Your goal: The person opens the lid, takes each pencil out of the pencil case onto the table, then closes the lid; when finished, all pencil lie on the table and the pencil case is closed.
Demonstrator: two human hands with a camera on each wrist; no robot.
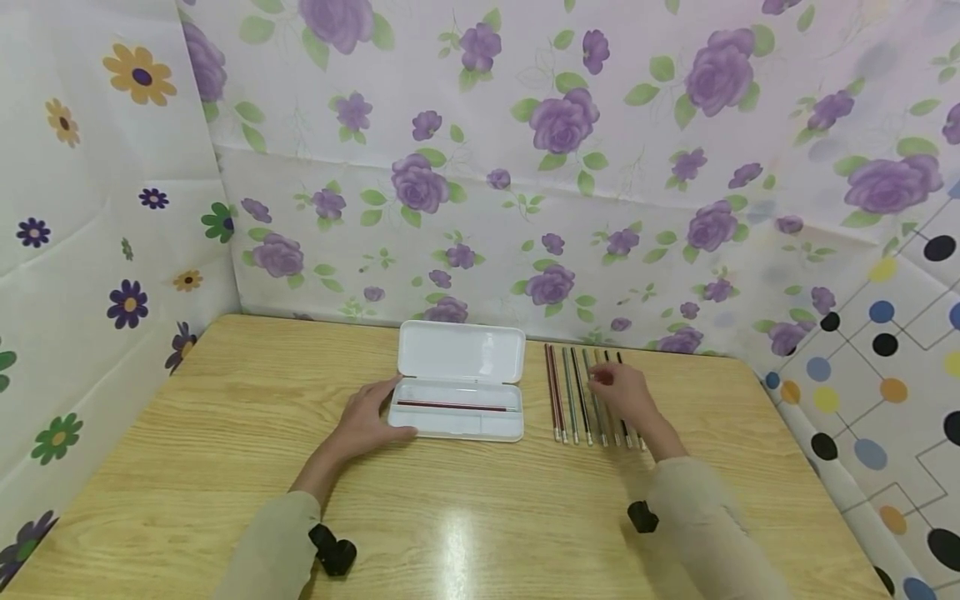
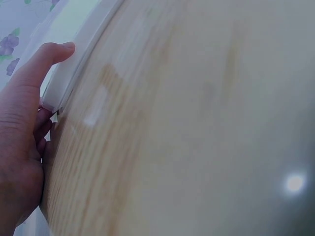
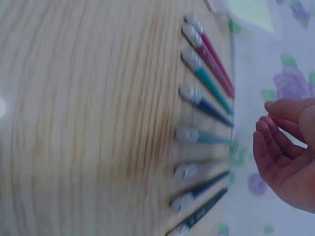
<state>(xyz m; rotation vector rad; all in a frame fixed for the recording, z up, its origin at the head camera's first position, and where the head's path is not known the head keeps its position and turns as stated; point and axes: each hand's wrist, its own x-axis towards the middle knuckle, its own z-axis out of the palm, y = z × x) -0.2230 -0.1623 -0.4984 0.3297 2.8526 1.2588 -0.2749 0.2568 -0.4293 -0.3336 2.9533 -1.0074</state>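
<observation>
An open white pencil case [image 1: 457, 425] lies on the table with its lid tipped back. One dark red pencil [image 1: 450, 406] rests lengthwise in its tray. My left hand [image 1: 365, 421] grips the case's left end, thumb at the front edge and fingers round the side; in the left wrist view some fingertips are hidden behind the case. To the right, several eraser-tipped pencils [image 1: 576, 400] lie side by side, erasers toward me. Over the right part of this row hovers my right hand [image 1: 624, 395], its fingers loosely curled, thumb near the index finger, nothing visible between them.
A wooden table [image 1: 450, 500] carries everything. Flowered cloth [image 1: 487, 183] hangs along its back edge, with patterned sheets at both sides. The raised lid [image 1: 461, 352] stands close to the back cloth.
</observation>
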